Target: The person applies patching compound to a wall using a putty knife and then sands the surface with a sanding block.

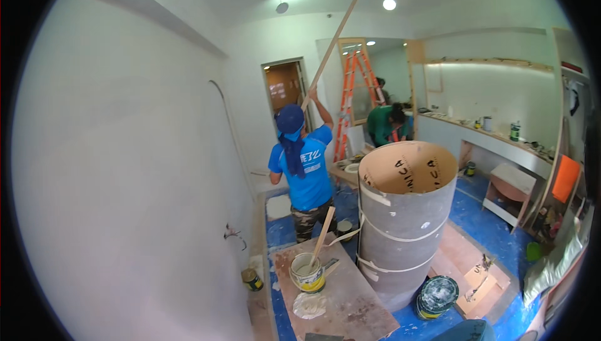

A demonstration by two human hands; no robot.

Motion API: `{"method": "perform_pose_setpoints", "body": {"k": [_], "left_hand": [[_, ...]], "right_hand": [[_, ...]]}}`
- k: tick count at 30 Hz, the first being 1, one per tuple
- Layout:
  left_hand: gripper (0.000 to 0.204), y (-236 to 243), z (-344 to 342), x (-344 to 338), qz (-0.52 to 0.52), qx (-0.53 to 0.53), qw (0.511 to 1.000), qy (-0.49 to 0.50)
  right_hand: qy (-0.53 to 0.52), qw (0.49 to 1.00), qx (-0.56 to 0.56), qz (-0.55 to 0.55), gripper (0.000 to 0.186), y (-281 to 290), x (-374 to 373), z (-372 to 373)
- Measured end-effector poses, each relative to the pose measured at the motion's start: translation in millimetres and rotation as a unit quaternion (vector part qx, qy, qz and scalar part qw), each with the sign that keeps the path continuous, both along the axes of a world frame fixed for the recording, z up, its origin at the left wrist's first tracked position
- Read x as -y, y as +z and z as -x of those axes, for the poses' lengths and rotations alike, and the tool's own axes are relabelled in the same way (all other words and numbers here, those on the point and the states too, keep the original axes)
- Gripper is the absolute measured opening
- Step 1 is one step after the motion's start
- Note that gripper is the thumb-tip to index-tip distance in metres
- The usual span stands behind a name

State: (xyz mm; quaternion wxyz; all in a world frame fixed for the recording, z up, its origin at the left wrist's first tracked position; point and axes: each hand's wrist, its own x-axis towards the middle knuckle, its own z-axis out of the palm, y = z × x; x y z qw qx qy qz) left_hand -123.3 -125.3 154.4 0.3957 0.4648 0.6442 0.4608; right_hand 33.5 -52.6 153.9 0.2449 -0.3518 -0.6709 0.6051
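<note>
Neither of my hands is in the picture; what looks like my clothed leg (468, 331) shows at the bottom edge. Below me, a paint bucket (307, 273) with a wooden stick (323, 234) sits on a stained board (354, 310), beside a white blob of compound (309, 305). A tall grey cylinder (404, 241), open at the top, stands to their right, with a lidded pail (437, 297) at its foot. A person in a blue shirt (300, 178) holds a long pole (338, 34) raised toward the ceiling.
A person in green (385, 125) bends near an orange stepladder (343, 128). A plain wall (138, 172) fills the left. On the right are a counter (482, 128) with cans, a small cabinet (507, 191) and leaning materials (551, 259). Blue sheeting (476, 203) covers the floor.
</note>
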Motion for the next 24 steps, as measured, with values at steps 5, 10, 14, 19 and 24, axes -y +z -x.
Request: {"method": "perform_pose_setpoints", "body": {"k": [5, 10, 14, 19, 24], "left_hand": [[0.040, 17, 31, -6, -0.014, 0.012, 0.998, -0.067], [0.041, 23, 45, -7, -0.010, 0.026, 0.995, -0.100], [0.041, 22, 53, -6, -0.003, 0.034, 0.994, -0.105], [0.042, 21, 72, -1, 0.015, 0.034, 0.997, -0.074], [0.042, 14, 89, -2, 0.035, 0.047, 0.997, -0.050]], "right_hand": [[-0.082, 0.997, 0.005, 0.011, 0.022, 14, 23, 7], [-0.179, 0.982, -0.024, 0.061, 0.021, 6, 36, -7], [-0.274, 0.942, -0.105, 0.161, 0.021, -11, 30, -36], [-0.356, 0.805, -0.275, 0.388, 0.028, -8, -10, -40], [-0.303, 0.720, -0.418, 0.464, 0.041, -78, -58, -32]]}}
